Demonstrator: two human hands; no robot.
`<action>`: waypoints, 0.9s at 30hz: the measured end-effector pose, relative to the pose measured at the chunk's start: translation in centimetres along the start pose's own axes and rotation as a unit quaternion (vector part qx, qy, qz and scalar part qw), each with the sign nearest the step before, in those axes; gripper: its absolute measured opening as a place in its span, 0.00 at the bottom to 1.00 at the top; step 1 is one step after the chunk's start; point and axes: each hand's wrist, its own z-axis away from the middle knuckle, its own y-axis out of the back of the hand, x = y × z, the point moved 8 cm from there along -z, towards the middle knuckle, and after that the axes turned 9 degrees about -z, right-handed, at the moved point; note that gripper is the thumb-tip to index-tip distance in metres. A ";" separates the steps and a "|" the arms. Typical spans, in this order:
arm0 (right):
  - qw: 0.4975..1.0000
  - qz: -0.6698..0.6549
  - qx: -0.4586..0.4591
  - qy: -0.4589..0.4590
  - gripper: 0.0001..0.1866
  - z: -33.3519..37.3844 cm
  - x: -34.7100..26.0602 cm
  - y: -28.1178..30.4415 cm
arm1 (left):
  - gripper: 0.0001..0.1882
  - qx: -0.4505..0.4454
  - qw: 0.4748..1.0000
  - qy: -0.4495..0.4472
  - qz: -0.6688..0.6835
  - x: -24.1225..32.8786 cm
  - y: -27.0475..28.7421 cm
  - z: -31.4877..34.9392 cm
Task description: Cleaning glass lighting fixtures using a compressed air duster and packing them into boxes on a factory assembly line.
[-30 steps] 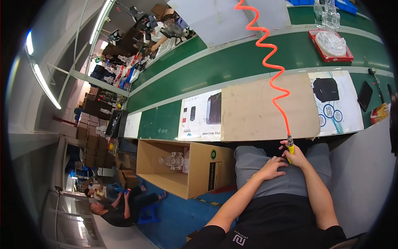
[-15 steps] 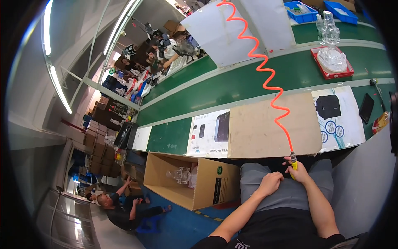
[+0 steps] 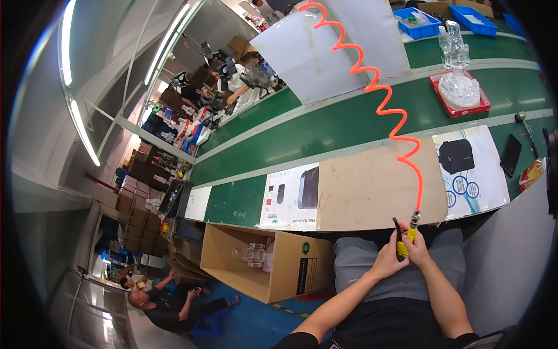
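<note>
Both hands are together above my lap, just off the table's near edge. In my right hand (image 3: 417, 253) is a yellow air blow gun (image 3: 412, 234), its metal fitting joined to an orange coiled hose (image 3: 419, 185). A thin black nozzle sticks up from the gun's left side, between the hands. My left hand (image 3: 388, 260) is closed at the gun's lower yellow part, close against the right hand; the fingers partly hide the grip. The hose rises over a brown cardboard sheet (image 3: 372, 192) on the table.
Left of my legs, an open carton (image 3: 302, 264) holds clear plastic-looking pieces (image 3: 253, 255). A red tray (image 3: 478, 110) with a wrapped clear piece stands on the green bench. A phone (image 3: 511, 155) lies at the right. Blue bins (image 3: 419, 28) sit at the back. A person (image 3: 165, 308) sits at lower left.
My left hand has come over to my right hand and closed at the blow gun. The gun has turned, so its black nozzle shows. The person at lower left has shifted.
</note>
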 end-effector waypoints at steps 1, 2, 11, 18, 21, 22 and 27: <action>0.995 0.096 -0.008 0.030 0.26 0.1 -0.2 -0.1 | 0.49 0.001 1.000 -0.001 -0.002 -0.3 0.4 -0.2; 0.995 0.091 -0.006 0.029 0.29 0.0 0.1 -0.1 | 0.48 0.057 0.998 0.015 0.026 -1.1 1.9 -0.6; 0.996 0.007 0.072 -0.060 0.18 0.1 3.7 3.7 | 0.46 0.262 0.939 0.125 -0.187 -7.3 13.6 -4.9; 0.989 -0.062 0.085 -0.108 0.17 -0.3 5.8 4.6 | 0.39 0.335 0.888 0.097 -0.299 -10.9 13.1 -6.0; 0.981 -0.093 0.095 -0.143 0.24 0.1 7.5 5.3 | 0.37 0.327 0.887 0.104 -0.310 -10.8 12.6 -6.2; 0.979 -0.105 0.084 -0.151 0.26 0.0 7.7 5.1 | 0.37 0.326 0.887 0.104 -0.310 -10.8 12.6 -6.3; 0.977 -0.066 0.078 -0.188 0.32 0.4 8.3 5.2 | 0.37 0.314 0.883 0.106 -0.332 -10.4 11.8 -7.1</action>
